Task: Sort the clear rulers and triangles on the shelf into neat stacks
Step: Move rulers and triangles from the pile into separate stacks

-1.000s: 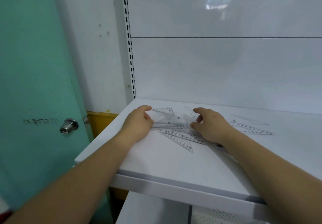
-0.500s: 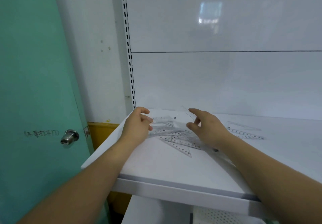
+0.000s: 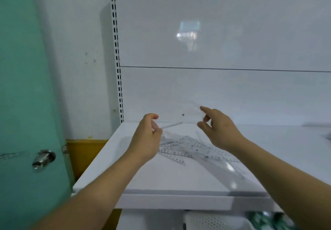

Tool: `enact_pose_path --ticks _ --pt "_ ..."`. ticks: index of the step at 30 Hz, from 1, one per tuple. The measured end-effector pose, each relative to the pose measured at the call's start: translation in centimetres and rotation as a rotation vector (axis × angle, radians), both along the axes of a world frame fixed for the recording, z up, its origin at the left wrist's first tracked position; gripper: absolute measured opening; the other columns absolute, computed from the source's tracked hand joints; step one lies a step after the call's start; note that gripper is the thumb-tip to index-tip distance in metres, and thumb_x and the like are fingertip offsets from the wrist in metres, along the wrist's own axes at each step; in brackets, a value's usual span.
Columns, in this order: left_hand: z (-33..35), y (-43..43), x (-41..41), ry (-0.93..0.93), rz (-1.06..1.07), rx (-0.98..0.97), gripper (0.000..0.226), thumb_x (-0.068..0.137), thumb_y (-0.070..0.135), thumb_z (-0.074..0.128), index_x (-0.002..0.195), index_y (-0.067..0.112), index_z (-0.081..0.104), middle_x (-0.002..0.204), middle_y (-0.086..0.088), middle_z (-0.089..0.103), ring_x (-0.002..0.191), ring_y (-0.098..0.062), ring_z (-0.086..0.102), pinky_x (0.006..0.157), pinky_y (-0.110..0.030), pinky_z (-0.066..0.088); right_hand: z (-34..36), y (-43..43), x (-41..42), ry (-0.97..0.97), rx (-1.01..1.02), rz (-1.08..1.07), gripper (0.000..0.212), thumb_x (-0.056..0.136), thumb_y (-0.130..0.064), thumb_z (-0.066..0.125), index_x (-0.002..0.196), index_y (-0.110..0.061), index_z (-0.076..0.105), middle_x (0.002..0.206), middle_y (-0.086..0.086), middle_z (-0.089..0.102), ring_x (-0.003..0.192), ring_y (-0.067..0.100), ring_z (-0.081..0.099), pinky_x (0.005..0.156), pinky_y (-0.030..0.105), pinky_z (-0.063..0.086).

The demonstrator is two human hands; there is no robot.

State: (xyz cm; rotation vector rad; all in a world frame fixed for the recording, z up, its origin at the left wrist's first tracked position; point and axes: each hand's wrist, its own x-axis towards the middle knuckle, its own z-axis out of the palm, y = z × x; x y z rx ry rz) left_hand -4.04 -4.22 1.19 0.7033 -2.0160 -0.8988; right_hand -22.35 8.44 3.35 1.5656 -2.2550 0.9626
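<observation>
While both hands hover above the white shelf (image 3: 161, 179), a clear triangle (image 3: 180, 119) is held between them in the air, well off the shelf surface and in front of the glossy white back panel (image 3: 223, 32). The left hand (image 3: 146, 138) pinches its left end, with thumb and fingers (image 3: 155, 116) curled round the plastic. The right hand (image 3: 221, 131) takes the right end, index finger stretched along the upper edge and thumb below. The plastic there is faint and blurred, so exactly where the fingertips touch it is hard to make out. A small round hole and a printed scale along the lower edge are the clearest marks on the triangle.

Below the hands, a loose pile of clear rulers and triangles (image 3: 184, 149) lies on the shelf, the pieces overlapping at crossed angles. One long clear ruler (image 3: 232, 169) runs from the pile toward the shelf's front right, partly under the right forearm.

A slotted metal upright (image 3: 117, 59) stands at the shelf's left rear corner. Further left is a teal door (image 3: 26, 86) with a metal door knob (image 3: 43, 158), and a yellow strip of wall (image 3: 84, 154) shows between door and shelf. Under the shelf's front edge a white perforated basket (image 3: 211, 220) is partly visible.
</observation>
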Motion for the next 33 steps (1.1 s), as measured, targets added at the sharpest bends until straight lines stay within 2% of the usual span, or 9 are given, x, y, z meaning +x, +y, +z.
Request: enact_pose_path --ticks 4,7,9,15,18,21,25,30,33 --pt "-0.8 2.8 -2.5 -0.093 -0.105 -0.077 0.05 0.098 0.019 0.043 0.146 0.024 0.026 0.099 0.008 0.045 0.085 -0.005 0.047 0.083 -0.023 0.037 -1.2 4.7 -1.6 -0.027 -0.009 -0.121 0.051 0.097 -0.033 0.048 0.144 -0.021 0.034 0.115 -0.009 0.05 0.081 0.008 0.047 0.081 0.023 0.036" --pt "-1.2 6.0 -4.8 -0.142 -0.189 -0.121 0.049 0.099 0.023 0.043 0.145 0.024 0.03 0.1 0.011 0.045 0.086 -0.004 0.047 0.083 -0.022 0.036 -1.6 9.4 -3.1 -0.006 0.013 -0.202 0.051 0.097 -0.032 0.047 0.145 -0.021 0.033 0.124 -0.005 0.052 0.086 0.008 0.047 0.081 0.021 0.035" --pt "-1.2 8.5 -6.7 -0.169 -0.247 -0.156 0.049 0.098 0.026 0.044 0.145 0.025 0.031 0.103 0.01 0.047 0.092 -0.008 0.048 0.084 -0.022 0.035 -1.8 12.9 -4.3 0.006 0.025 -0.248 0.051 0.097 -0.032 0.046 0.145 -0.021 0.032 0.127 -0.002 0.051 0.09 0.007 0.046 0.082 0.02 0.034" --pt "-2.0 18.9 -14.7 -0.217 -0.423 -0.193 0.048 0.097 0.03 0.046 0.144 0.026 0.035 0.109 0.012 0.05 0.098 -0.011 0.049 0.086 -0.023 0.036 -2.2 26.5 -9.1 -0.018 0.076 -0.414 0.051 0.098 -0.031 0.044 0.147 -0.023 0.029 0.134 0.0 0.048 0.113 0.015 0.05 0.094 0.029 0.04" --pt "-2.7 25.8 -19.0 -0.208 -0.478 -0.206 0.047 0.096 0.028 0.049 0.142 0.024 0.038 0.108 0.011 0.053 0.096 -0.012 0.051 0.087 -0.024 0.038 -2.8 34.8 -12.1 -0.038 0.096 -0.522 0.052 0.098 -0.033 0.044 0.147 -0.023 0.029 0.139 0.001 0.044 0.117 0.017 0.05 0.099 0.032 0.04" --pt "-3.1 32.2 -23.0 -0.2 -0.497 -0.201 0.046 0.095 0.025 0.051 0.141 0.021 0.041 0.105 0.009 0.055 0.095 -0.015 0.053 0.089 -0.027 0.042 -3.4 42.4 -14.8 -0.068 0.097 -0.613 0.052 0.098 -0.034 0.046 0.146 -0.025 0.03 0.138 0.0 0.046 0.115 0.019 0.052 0.097 0.034 0.044" --pt "-3.5 37.7 -27.5 -0.216 -0.48 -0.214 0.046 0.095 0.028 0.05 0.14 0.019 0.041 0.114 0.004 0.057 0.1 -0.017 0.054 0.092 -0.031 0.043 -4.0 49.4 -17.9 -0.119 0.109 -0.688 0.053 0.097 -0.033 0.048 0.147 -0.025 0.03 0.135 0.0 0.05 0.114 0.02 0.054 0.093 0.034 0.046" --pt "-3.7 40.8 -32.2 -0.262 -0.42 -0.225 0.046 0.095 0.032 0.049 0.139 0.019 0.042 0.125 -0.001 0.054 0.106 -0.019 0.054 0.094 -0.033 0.043 -4.8 52.6 -21.5 -0.14 0.111 -0.675 0.052 0.097 -0.033 0.048 0.146 -0.022 0.032 0.133 0.001 0.052 0.113 0.019 0.052 0.091 0.031 0.044" --pt "-3.8 40.9 -34.8 -0.304 -0.357 -0.248 0.046 0.096 0.035 0.048 0.139 0.019 0.043 0.134 -0.004 0.05 0.116 -0.024 0.052 0.1 -0.043 0.042 -5.4 52.4 -24.1 -0.162 0.08 -0.645 0.051 0.097 -0.032 0.048 0.145 -0.022 0.033 0.132 0.001 0.052 0.11 0.019 0.053 0.09 0.031 0.045"
